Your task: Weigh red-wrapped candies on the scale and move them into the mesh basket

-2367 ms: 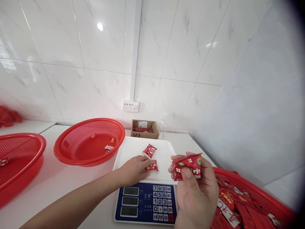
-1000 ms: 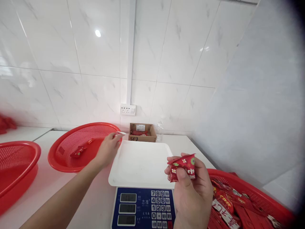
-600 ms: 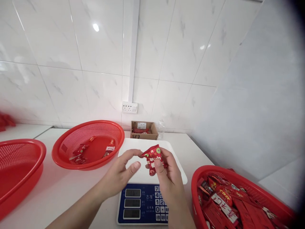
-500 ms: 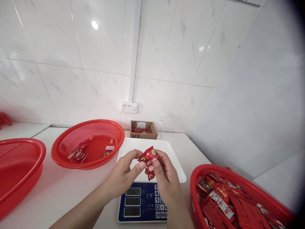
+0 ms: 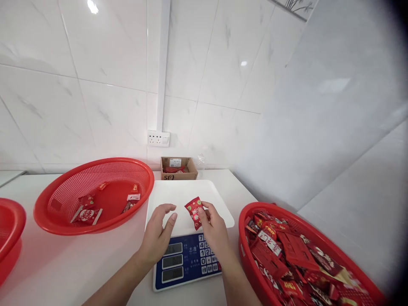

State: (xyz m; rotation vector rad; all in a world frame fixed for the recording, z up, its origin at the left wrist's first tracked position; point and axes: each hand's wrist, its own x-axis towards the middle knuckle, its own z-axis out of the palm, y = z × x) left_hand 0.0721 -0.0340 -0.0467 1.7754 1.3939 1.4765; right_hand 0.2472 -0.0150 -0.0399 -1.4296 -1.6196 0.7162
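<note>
Pinches red packet [image 5: 193, 212] in right hand [image 5: 214, 227]; holds left hand [image 5: 157, 231] beside it, with fingers parted. Partly hides scale keypad [image 5: 206, 257].

**White tiled wall [image 5: 117, 110] with socket plate [image 5: 158, 138] and carton [image 5: 184, 176]**

The wall has large, glossy tiles with thin grey veins. A straight white cable duct [image 5: 162, 63] comes down along it and reaches the socket plate. Below this plate, a little to the right, the carton stands open at the top. It shows the letters "SF", and inside are a white label [image 5: 175, 162] and some red items [image 5: 172, 169]. Just beside it is a transparent plastic object [image 5: 201, 160], difficult to recognise. A smooth greyish surface [image 5: 296, 114] occupies the right side.
</note>
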